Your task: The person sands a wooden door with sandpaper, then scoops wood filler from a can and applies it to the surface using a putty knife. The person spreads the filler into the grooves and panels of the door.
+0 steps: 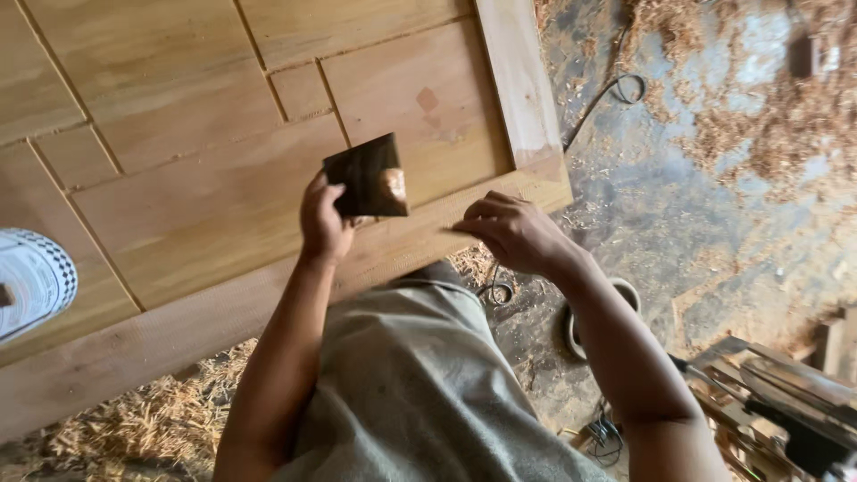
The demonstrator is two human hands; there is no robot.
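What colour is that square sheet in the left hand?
Dark brown, nearly black, with a lighter worn patch: sheet, left hand, head view.

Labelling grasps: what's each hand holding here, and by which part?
Left hand grips a dark, thin square sheet by its lower left corner. Right hand holds nothing visible; its fingertips rest on the pale wooden panelled door edge.

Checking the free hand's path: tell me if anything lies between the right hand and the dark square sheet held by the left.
Nothing visible does. Only bare door panel lies between the right hand and the dark square sheet pinched in the left hand.
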